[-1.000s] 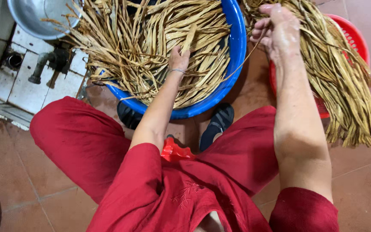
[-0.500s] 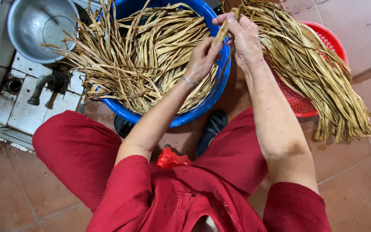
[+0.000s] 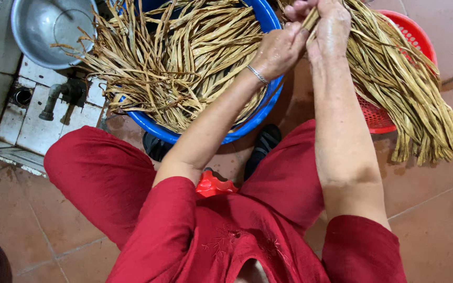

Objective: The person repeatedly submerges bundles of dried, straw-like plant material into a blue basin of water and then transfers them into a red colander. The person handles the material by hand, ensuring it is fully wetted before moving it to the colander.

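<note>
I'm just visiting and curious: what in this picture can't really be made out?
All in the head view:
- Left hand and right hand: fingertips cut off by the top edge, so the strip shows only in part.
- Blue basin: inside buried under dried strips.
- Red basket: mostly covered by a bundle.
- Metal bowl: cropped at the top.

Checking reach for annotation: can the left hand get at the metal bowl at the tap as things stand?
Probably yes. The left hand pinches a strip together with the right hand. Only the low strip pile in the blue basin lies between it and the metal bowl.
</note>
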The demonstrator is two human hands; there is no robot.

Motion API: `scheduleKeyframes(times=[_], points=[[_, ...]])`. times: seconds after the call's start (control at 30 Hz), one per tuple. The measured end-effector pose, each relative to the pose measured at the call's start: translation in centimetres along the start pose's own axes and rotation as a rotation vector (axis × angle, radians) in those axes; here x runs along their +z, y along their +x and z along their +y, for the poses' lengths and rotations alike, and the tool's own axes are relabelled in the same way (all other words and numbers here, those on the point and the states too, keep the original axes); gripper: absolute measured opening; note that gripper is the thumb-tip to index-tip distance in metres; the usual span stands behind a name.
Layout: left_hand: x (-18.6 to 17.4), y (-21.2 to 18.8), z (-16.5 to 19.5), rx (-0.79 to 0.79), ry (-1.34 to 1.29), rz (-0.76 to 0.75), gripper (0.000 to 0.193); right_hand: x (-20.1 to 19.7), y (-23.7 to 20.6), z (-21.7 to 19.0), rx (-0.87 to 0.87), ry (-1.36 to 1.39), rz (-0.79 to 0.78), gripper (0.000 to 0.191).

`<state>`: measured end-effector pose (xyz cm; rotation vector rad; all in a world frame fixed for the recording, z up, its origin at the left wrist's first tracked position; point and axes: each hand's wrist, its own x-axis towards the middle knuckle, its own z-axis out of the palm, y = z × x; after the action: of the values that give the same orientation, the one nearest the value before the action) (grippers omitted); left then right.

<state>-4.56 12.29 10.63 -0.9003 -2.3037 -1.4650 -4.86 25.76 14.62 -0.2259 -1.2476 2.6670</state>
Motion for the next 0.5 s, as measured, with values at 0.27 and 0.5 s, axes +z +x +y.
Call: scheduleKeyframes(times=[0.27, 0.5], points=[[1.0, -5.4, 2.3, -0.091, -0.047, -0.24, 0.017, -7.7, 2.9, -5.5, 0.004, 0.035, 0.282, 0.026], [-2.1, -9.3, 1.7, 0.095, -0.075, -0.208, 0.014, -11.1, 3.8, -7.3, -0.1, 0.084, 0.315, 0.024]])
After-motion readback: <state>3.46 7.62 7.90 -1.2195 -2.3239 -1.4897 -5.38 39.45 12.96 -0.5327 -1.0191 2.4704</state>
